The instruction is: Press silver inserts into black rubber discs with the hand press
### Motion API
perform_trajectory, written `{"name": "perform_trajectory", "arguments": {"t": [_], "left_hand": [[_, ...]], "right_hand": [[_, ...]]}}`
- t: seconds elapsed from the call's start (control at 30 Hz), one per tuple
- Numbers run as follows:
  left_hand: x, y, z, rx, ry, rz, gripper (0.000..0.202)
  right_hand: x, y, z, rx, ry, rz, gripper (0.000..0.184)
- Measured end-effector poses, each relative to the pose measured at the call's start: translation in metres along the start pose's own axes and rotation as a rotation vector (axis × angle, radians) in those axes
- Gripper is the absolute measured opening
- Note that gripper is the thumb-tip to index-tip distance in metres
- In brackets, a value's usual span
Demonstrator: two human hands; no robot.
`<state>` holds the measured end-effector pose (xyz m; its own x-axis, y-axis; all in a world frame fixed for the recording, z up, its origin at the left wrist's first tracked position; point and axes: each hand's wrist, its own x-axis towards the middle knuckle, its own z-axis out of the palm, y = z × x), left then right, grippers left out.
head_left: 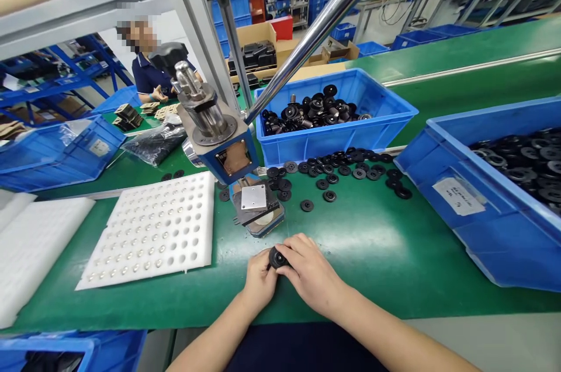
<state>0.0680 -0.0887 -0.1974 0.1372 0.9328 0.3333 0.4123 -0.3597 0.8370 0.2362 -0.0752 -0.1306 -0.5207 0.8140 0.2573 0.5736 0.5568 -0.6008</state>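
Observation:
My left hand [259, 280] and my right hand [309, 270] meet on the green mat near the front edge, both with fingers closed around one small black round wheel part [277, 257]. Just beyond them stands a hand press [219, 127] with a blue head, a long chrome lever [326, 18] and a metal base plate [254, 198]. Several loose black discs [337, 170] lie scattered right of the press. A white foam tray with rows of holes [153, 232] lies left of my hands, some holes filled with small metal pieces.
A blue bin of black parts [372, 127] sits behind the discs. A second blue bin [482, 214] fills the right side. More blue bins stand at left [56, 153] and lower left [109, 348]. White foam sheets [30, 243] lie far left. Another person [151, 77] works across the bench.

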Motion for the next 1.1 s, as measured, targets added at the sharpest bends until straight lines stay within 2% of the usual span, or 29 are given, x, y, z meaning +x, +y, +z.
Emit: {"name": "perform_trajectory", "arguments": {"t": [0.13,0.47,0.67,0.8,0.9,1.0,1.1], "left_hand": [[-0.001,-0.002,0.001,0.008,-0.005,0.006,0.017],[-0.001,-0.001,0.0,0.046,-0.037,0.07,0.019],[0.005,0.001,-0.003,0.11,-0.074,0.065,0.015],[0.005,0.003,-0.002,0.107,-0.113,-0.003,0.019],[0.003,0.003,-0.001,0.032,-0.136,-0.129,0.026],[0.003,0.009,-0.003,-0.123,-0.178,-0.325,0.029],[0.007,0.028,-0.009,-0.159,-0.192,-0.387,0.033]], "right_hand": [[0.002,0.001,-0.005,0.015,-0.054,-0.008,0.021],[-0.002,0.003,-0.003,-0.011,-0.062,0.016,0.026],[-0.003,0.01,-0.001,-0.005,-0.058,0.062,0.019],[-0.006,0.012,-0.003,0.029,-0.015,0.087,0.024],[-0.007,0.017,-0.007,0.107,0.008,0.098,0.02],[-0.008,0.027,-0.008,0.31,0.049,0.141,0.017],[-0.008,0.034,-0.007,0.575,0.051,0.217,0.03]]}}
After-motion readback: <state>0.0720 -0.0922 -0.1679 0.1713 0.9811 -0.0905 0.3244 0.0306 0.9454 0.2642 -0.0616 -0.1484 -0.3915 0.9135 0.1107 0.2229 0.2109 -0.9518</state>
